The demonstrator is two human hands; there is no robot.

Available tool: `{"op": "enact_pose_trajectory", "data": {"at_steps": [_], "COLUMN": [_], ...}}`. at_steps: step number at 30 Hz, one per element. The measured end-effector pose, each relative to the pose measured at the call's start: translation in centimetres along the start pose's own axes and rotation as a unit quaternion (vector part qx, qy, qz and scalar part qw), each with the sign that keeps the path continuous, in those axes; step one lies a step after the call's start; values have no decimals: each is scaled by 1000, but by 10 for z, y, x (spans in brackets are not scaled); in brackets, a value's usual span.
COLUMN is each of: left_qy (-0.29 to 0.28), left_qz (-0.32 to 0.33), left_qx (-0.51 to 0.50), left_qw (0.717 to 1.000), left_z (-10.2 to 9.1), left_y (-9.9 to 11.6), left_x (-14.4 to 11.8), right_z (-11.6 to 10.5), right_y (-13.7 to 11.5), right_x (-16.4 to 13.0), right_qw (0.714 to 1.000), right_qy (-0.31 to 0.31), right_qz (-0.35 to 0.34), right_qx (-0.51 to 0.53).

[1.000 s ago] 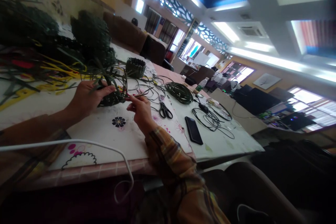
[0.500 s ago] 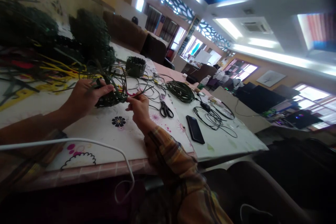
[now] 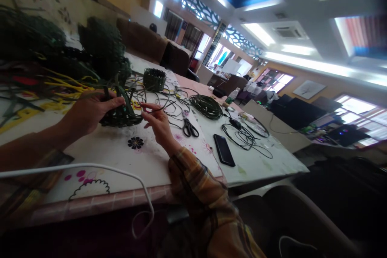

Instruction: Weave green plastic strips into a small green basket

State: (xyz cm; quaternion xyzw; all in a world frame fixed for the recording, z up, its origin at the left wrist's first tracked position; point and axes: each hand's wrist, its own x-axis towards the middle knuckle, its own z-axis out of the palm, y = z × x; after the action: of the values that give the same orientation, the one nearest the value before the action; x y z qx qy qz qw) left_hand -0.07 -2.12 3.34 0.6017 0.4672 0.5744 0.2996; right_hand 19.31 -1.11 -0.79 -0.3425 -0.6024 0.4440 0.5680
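Observation:
My left hand point(image 3: 90, 113) is closed on the side of a partly woven dark green basket point(image 3: 121, 119), its thumb lying over the upright strips. Loose strip ends stick up from the basket's rim. At the basket's right side, my right hand point(image 3: 159, 123) pinches a thin dark green strip point(image 3: 155, 107) between thumb and fingers. Behind the hands stands a small woven green basket point(image 3: 154, 79). Black-handled scissors point(image 3: 190, 127) lie to the right of my right hand.
A coil of green strip point(image 3: 206, 107), a black phone point(image 3: 224, 150) and loose black loops point(image 3: 242, 135) lie to the right. Yellow strips point(image 3: 65, 83) and dark green woven pieces point(image 3: 102, 44) crowd the left. A white cable point(image 3: 121, 168) crosses the near edge.
Both hands and the basket have shifted slightly left. My right hand has drawn a little away from the basket's side, and its fingers are raised with the strip.

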Motion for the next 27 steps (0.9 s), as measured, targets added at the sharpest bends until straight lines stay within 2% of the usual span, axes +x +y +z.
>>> {"op": "enact_pose_trajectory", "data": {"at_steps": [3, 7, 10, 13, 16, 19, 21, 24, 27], "left_qy": [-12, -19, -36, -48, -20, 30, 41, 0, -30], "left_qz": [-54, -129, -131, -62, 67, 179, 235, 316, 347], "left_qx": [-38, -119, -98, 45, 171, 183, 190, 240, 274], "left_qw": [998, 984, 986, 996, 983, 966, 952, 918, 896], "left_z": [-1, -2, -3, -4, -6, -7, -6, -4, -1], "left_y": [2, 4, 4, 2, -5, -12, -14, -15, -16], "left_x": [2, 6, 7, 7, 7, 5, 2, -2, -4], "right_z": [-4, -10, -12, -10, -7, -8, -11, -17, -20], "right_y": [-5, -15, -20, -19, -16, -17, -18, -18, -15], "right_x": [0, 0, 0, -2, -5, -5, -4, -1, 1], "right_qw": [999, 990, 989, 994, 997, 999, 1000, 999, 1000], "right_qy": [-34, -140, -142, -107, -76, -41, -16, 8, 12], "right_qz": [3, 24, 30, 32, 17, 5, -4, -10, 4], "right_qx": [12, 0, -3, 11, -8, -15, -23, -34, -22]}}
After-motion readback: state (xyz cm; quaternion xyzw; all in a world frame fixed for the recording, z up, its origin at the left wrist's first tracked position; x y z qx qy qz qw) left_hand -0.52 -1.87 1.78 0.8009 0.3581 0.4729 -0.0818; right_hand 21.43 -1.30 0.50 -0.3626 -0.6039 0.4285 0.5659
